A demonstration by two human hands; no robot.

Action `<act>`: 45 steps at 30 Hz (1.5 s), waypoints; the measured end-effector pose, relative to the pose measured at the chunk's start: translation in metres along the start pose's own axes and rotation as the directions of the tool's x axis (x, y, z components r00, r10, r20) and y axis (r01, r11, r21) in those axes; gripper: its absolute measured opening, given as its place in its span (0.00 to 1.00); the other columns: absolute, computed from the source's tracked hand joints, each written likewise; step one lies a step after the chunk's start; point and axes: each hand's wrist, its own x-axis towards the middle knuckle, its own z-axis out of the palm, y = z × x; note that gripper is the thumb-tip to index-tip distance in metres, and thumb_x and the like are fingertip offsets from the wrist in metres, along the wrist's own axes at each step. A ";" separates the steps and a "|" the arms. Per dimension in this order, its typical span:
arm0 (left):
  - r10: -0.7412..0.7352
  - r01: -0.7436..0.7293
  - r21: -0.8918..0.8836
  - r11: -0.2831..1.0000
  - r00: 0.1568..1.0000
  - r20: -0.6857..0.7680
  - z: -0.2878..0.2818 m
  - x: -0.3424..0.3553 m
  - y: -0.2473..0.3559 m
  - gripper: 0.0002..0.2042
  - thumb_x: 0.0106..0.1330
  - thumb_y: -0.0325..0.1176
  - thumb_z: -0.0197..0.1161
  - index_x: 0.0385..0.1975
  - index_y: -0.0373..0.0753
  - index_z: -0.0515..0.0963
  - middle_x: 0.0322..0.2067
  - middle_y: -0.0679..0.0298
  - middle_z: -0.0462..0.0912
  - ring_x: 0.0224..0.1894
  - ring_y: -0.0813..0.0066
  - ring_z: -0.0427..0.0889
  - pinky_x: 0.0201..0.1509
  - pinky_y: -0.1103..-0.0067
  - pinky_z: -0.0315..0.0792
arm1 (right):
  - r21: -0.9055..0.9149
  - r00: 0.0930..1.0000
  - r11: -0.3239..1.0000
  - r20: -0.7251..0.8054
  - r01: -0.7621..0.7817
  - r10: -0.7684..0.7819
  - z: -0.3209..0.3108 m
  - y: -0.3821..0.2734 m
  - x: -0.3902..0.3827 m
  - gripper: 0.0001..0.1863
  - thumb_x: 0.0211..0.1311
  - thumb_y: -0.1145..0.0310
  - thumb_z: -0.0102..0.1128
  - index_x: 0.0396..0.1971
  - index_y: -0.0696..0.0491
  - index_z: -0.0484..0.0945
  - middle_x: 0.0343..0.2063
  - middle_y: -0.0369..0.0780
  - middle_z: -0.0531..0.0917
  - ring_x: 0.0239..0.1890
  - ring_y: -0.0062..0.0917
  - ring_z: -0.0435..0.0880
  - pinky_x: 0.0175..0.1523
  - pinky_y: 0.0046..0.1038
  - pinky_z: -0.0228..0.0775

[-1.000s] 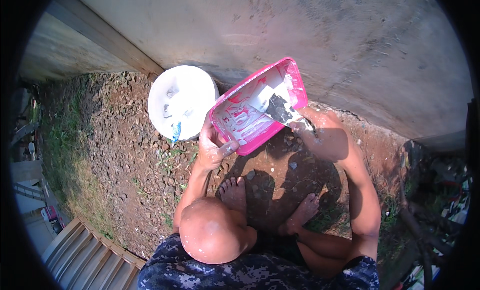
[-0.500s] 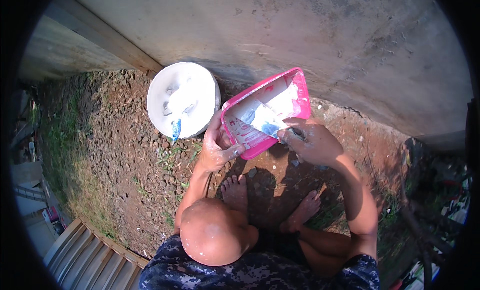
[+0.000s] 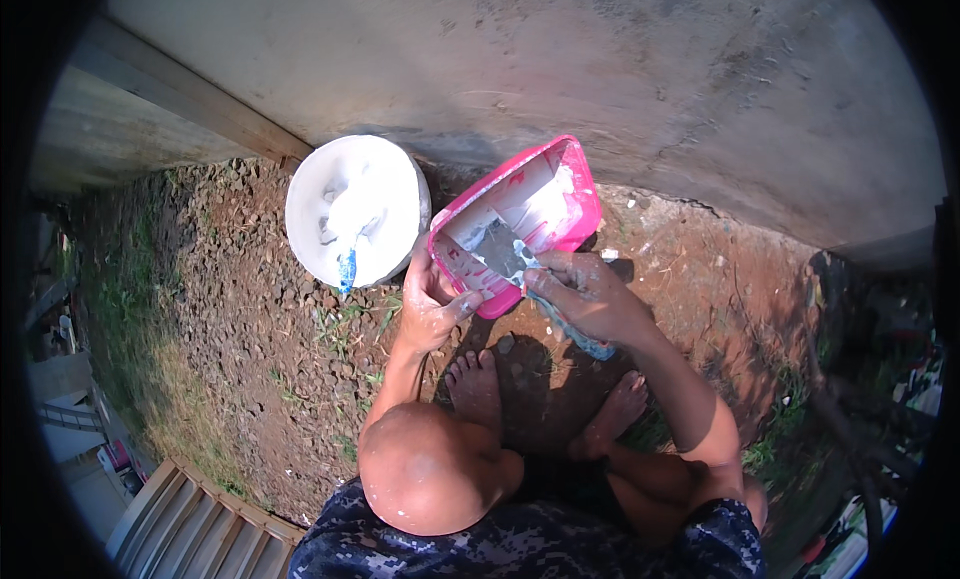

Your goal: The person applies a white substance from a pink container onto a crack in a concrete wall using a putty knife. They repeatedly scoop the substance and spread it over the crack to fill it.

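My left hand (image 3: 430, 304) is closed on the near left corner of a pink plastic tub (image 3: 582, 214), its thumb over the rim. White paste coats much of the tub's inside, and the tub tilts with its opening toward me. In my right hand (image 3: 590, 294) is a putty knife (image 3: 503, 249) with a flat grey blade smeared white and a bluish handle. The blade lies inside the tub's near left part. Left of the tub stands a round white bucket (image 3: 415, 229) holding white paste (image 3: 350, 204), with a blue-handled tool (image 3: 347, 269) resting in it.
A grey wall (image 3: 600, 69) rises behind the tub and bucket, with a beam (image 3: 190, 94) at its left. Stony brown soil (image 3: 260, 349) lies around my bare feet (image 3: 475, 384). A slatted wooden structure (image 3: 195, 524) stands at lower left, branches (image 3: 845, 429) at right.
The putty knife has turned over in my right hand, its grey blade face now showing and its handle pointing toward me. Tub and bucket appear slightly further left in view.
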 end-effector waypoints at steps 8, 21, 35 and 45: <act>0.013 -0.024 -0.084 0.996 0.991 -0.133 -0.013 -0.002 -0.017 0.41 0.52 0.33 0.73 0.63 0.33 0.55 0.56 0.56 0.70 0.58 0.67 0.71 0.62 0.69 0.66 | 0.023 0.997 1.000 0.071 -0.014 0.013 -0.021 0.007 -0.002 0.15 0.67 0.64 0.53 0.43 0.60 0.76 0.20 0.33 0.77 0.24 0.10 0.72 0.28 0.20 0.67; 0.067 -0.117 -0.119 0.986 0.931 -0.358 -0.059 -0.011 -0.022 0.32 0.60 0.32 0.64 0.63 0.37 0.57 0.57 0.60 0.67 0.59 0.66 0.68 0.64 0.65 0.62 | 0.442 0.448 0.651 -0.877 0.617 0.170 0.011 0.038 0.037 0.25 0.69 0.69 0.50 0.65 0.50 0.59 0.30 0.34 0.73 0.24 0.15 0.73 0.27 0.19 0.68; 0.092 -0.133 -0.105 0.986 0.941 -0.326 -0.068 -0.018 -0.013 0.31 0.60 0.32 0.63 0.63 0.36 0.58 0.59 0.56 0.66 0.61 0.64 0.66 0.64 0.64 0.62 | -0.151 -0.091 0.902 -0.988 0.404 -0.125 -0.015 -0.011 0.136 0.37 0.64 0.77 0.49 0.70 0.49 0.44 0.47 0.51 0.69 0.48 0.39 0.69 0.54 0.35 0.62; 0.085 -0.118 -0.098 0.988 0.952 -0.296 -0.071 -0.016 -0.016 0.34 0.58 0.32 0.65 0.64 0.37 0.57 0.59 0.57 0.66 0.60 0.64 0.66 0.65 0.62 0.61 | -0.026 0.028 0.891 -0.999 0.453 -0.043 -0.001 -0.026 0.133 0.37 0.65 0.75 0.49 0.70 0.53 0.40 0.47 0.50 0.66 0.48 0.37 0.69 0.53 0.31 0.64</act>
